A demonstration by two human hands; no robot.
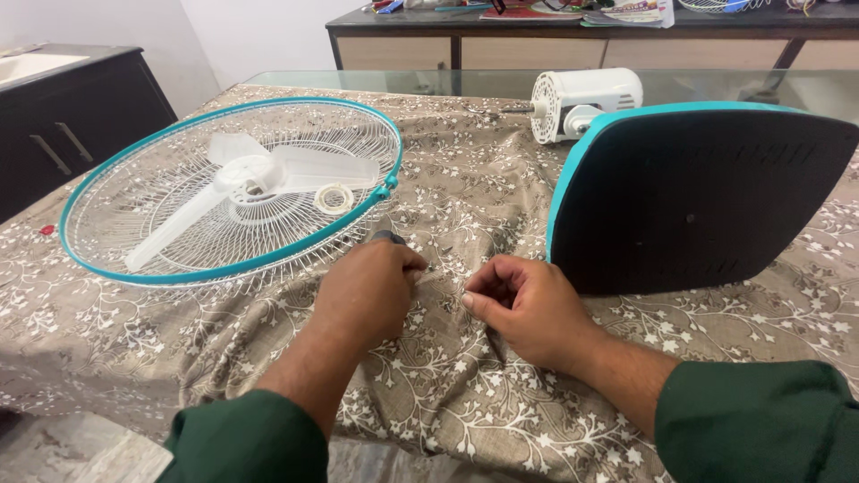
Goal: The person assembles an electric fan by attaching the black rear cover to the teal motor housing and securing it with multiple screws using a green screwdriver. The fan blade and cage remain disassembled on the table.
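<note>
On cloth (447, 385) | fan apart: grille (228, 192) with blade (268, 179), motor (582, 100), base (698, 201) lie separate | left hand (371, 291) curled on dark tool (389, 237) | right hand (528, 309) pinching something tiny, unclear | reassembly pending.

A small dark-tipped tool (390, 237), mostly hidden, pokes out above the closed left hand (371, 286), lying low over the flower-patterned cloth just beside the teal rim of the flat-lying wire fan guard (228, 268); what it is cannot be told.
</note>
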